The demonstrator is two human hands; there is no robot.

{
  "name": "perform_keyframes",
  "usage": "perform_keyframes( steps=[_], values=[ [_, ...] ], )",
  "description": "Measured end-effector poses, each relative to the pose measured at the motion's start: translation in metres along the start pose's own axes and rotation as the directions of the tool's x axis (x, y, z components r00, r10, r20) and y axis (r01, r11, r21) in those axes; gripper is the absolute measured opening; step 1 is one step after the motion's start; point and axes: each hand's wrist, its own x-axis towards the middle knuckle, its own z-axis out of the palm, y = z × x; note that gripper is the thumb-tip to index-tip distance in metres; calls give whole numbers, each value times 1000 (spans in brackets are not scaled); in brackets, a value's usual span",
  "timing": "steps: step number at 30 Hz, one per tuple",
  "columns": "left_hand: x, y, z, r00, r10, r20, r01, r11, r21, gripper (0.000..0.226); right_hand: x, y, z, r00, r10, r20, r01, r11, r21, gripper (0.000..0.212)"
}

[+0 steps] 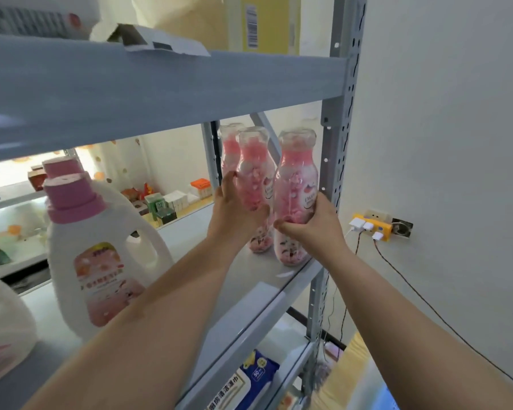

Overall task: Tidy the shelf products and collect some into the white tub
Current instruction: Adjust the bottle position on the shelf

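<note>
Left hand [234, 216] grips middle bottle [253, 161], right hand [313, 229] front bottle [298, 173] — rear bottle [230, 143] mostly hidden.

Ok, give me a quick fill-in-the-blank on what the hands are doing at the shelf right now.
1. The right hand grips the front bottle, which is filled with ___ beads.
2. The left hand holds the neighbouring bottle, the ___ one of three.
3. The wall adapter beside the rack is ___.

Missing words: pink; middle; yellow.
</note>
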Motion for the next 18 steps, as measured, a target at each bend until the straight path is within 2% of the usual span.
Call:
perform_keyframes(
  steps=[5, 12, 15, 18],
  values=[
    [7, 8, 10, 999, -20, -39, 19, 999, -31, 87, 2, 7, 4, 999, -7, 34, 7, 1000, -7, 85],
    [-23, -4, -1, 997, 12, -81, -14, 1000, -21, 90, -1, 8, 7, 999, -16, 40, 15, 1000, 7, 87],
    [-42, -14, -12, 994, -8, -109, 4, 999, -31, 92, -3, 10, 12, 1000, -17, 21, 19, 997, -77, 103],
    [-54, -23, -14, 995, -77, -66, 68, 989, -132, 97, -8, 7, 14, 999, 38, 29, -34, 992, -118, 112]
  ],
)
